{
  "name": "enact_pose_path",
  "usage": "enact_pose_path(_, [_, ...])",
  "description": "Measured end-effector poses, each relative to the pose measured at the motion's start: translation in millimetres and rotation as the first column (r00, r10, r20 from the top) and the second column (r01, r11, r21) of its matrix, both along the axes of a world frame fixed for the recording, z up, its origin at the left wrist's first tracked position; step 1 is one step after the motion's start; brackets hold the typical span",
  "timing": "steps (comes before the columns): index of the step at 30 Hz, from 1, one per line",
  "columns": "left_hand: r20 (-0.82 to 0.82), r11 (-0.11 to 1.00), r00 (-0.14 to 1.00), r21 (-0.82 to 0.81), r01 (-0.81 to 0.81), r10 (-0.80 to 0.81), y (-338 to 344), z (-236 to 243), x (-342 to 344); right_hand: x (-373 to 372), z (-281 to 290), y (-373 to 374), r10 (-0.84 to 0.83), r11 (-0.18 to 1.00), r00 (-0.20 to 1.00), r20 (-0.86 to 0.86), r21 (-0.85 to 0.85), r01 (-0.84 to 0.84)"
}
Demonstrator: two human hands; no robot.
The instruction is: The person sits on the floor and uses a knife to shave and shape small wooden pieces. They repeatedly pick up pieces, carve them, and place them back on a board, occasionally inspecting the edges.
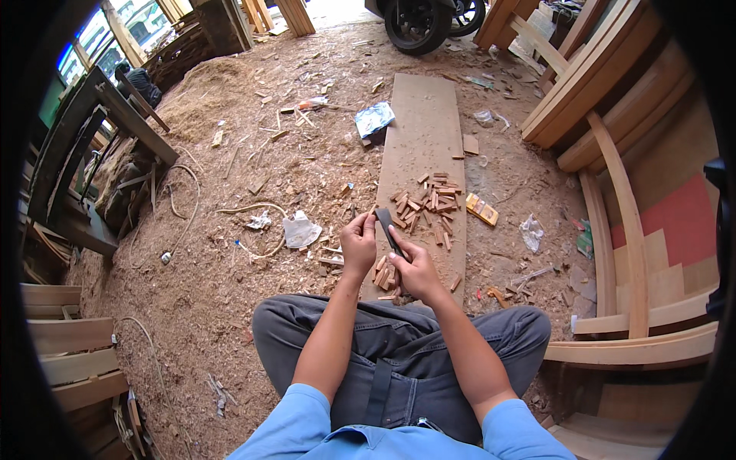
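Note:
My left hand (358, 245) is pinched around a small wooden peg (373, 209), whose tip shows above the fingers. Just to its right, my right hand (415, 270) grips a dark knife-like blade (386, 224) that points up and away from me, its broad end close to the left fingertips. Several reddish-brown wood pieces (440, 197) lie heaped on a long plank (425, 115) beyond my hands. Another small pile of wood pieces (381, 274) rests on the plank's near end, partly behind my right hand.
Wood shavings (215, 322) cover the ground. A yellow packet (481, 208) lies right of the plank; a blue-white packet (374, 119) and white plastic (301, 230) lie left. Wooden frames (629, 230) lean at right, a dark frame (84, 169) at left. A motorcycle wheel (418, 27) stands far back.

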State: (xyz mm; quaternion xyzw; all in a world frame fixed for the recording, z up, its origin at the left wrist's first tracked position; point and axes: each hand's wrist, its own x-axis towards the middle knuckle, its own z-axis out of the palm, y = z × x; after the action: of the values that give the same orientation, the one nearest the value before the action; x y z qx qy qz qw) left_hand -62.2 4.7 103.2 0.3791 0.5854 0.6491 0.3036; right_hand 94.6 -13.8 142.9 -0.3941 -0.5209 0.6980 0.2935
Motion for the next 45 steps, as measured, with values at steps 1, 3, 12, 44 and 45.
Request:
enact_pose_path(1, [-0.095, 0.998, 0.995, -0.066, 0.003, -0.009, 2, 1, 0, -3, -1, -2, -0.061, 0.996, 0.997, -0.056, -0.072, 0.057])
enact_pose_path(3, [-0.305, 0.996, 0.951, -0.061, -0.063, 0.041, 6, 5, 1, -11, 1, -4, -0.143, 0.981, 0.985, -0.101, -0.146, 0.128])
enact_pose_path(12, [-0.204, 0.995, 0.974, -0.008, 0.102, -0.101, -21, 27, 22, 54, 13, 68, -0.771, 0.637, 0.612, -0.178, -0.178, 0.750])
enact_pose_path(44, [0.300, 0.979, 0.940, 0.168, 0.114, -0.160, -19, 82, 4, -16, 55, -19, -0.144, 0.970, 0.980, -0.137, 0.177, 0.167])
enact_pose_path(45, [0.358, 0.980, 0.919, 0.166, 0.111, -0.165, -21, 82, 2, -16, 56, -20, -0.121, 0.974, 0.989, -0.085, 0.183, 0.135])
